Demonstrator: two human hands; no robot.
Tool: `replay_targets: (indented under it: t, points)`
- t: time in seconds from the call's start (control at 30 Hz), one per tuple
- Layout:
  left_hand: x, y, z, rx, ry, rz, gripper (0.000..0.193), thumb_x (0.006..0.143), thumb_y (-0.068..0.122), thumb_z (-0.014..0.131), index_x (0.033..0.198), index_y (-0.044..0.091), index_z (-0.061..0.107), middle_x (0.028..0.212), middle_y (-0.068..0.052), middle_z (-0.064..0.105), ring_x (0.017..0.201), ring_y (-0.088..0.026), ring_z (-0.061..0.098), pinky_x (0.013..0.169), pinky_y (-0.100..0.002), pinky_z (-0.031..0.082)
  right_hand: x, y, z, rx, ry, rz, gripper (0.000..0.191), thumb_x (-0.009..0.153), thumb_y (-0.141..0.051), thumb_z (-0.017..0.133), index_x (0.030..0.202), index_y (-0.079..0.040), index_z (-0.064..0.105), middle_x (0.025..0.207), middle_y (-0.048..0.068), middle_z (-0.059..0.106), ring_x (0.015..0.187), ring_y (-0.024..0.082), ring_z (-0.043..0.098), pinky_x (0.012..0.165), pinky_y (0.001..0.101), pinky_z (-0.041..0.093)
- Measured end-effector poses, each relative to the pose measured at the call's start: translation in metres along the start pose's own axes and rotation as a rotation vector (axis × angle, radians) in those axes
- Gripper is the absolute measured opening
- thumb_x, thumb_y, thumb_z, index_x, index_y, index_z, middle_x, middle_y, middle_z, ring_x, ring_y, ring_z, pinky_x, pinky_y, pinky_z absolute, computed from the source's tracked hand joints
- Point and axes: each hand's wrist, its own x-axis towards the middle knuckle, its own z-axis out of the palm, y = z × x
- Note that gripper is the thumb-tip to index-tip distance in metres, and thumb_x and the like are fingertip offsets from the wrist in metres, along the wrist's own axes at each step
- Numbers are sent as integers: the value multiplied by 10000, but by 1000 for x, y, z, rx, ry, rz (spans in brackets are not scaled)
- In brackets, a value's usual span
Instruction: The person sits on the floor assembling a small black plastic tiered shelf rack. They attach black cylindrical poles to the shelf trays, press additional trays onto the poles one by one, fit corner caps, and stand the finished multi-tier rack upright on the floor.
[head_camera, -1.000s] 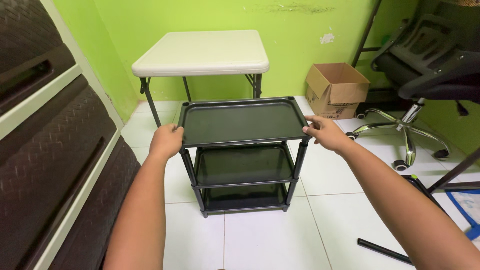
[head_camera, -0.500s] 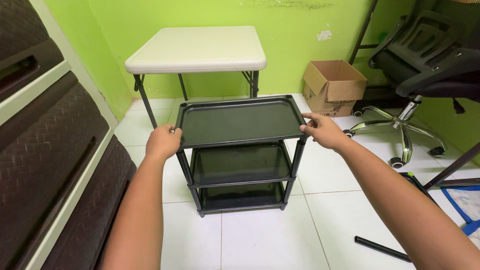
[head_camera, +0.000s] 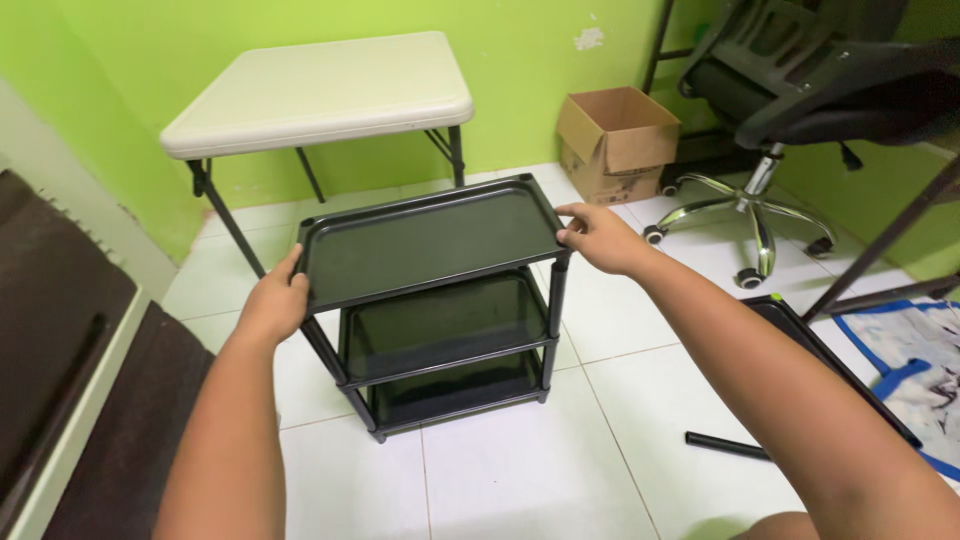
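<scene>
- Head view: a small room with bright green walls (head_camera: 520, 90) and a white tiled floor (head_camera: 520, 480).
- A black three-tier shelf rack (head_camera: 440, 300) stands on the tiles in the middle, its top tray tilted slightly down toward the left.
- The left hand (head_camera: 272, 305) is clamped on the top tray's left edge, fingers curled over the rim.
- The right hand (head_camera: 598, 238) grips the tray's right corner, above the right front post, fingers wrapped on the rim.
- Behind the rack stands a white folding table (head_camera: 320, 90) against the wall.
- An open cardboard box (head_camera: 615, 140) sits by the wall to the right; beside it is a black office chair (head_camera: 790, 90) on a chrome base.
- A loose black tube (head_camera: 728, 446) lies on the floor near the right forearm.
- A dark ribbed cabinet (head_camera: 60, 330) lines the left side.
</scene>
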Motion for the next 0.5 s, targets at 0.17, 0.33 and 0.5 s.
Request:
replay_targets:
  t: [0.17,0.33,0.5]
  points:
    - [-3,4,-4,-8,-52,-42,610,990,267,457,1596,265,385,1466,-235,550,1367,-392,511,1132,-436,385,-4,-2,2,44,13,2,509,921,-172,686,1393,-6,590,909,65,712,870,155,661,801,317,528]
    - [-11,13,-6,-46,-63,-115,592,1009,276,453,1596,310,384,1493,-207,530,1396,-369,487,1144,-426,368,-8,-5,3,102,34,17,510,904,-170,718,1377,-6,622,862,49,689,802,148,631,722,295,521]
    - [-12,13,-3,-149,-53,-114,584,1023,256,465,1600,304,395,1493,-221,541,1403,-354,499,1149,-400,368,-9,-5,1,217,14,104,510,872,-199,754,1337,-25,635,857,8,659,776,133,631,658,297,558]
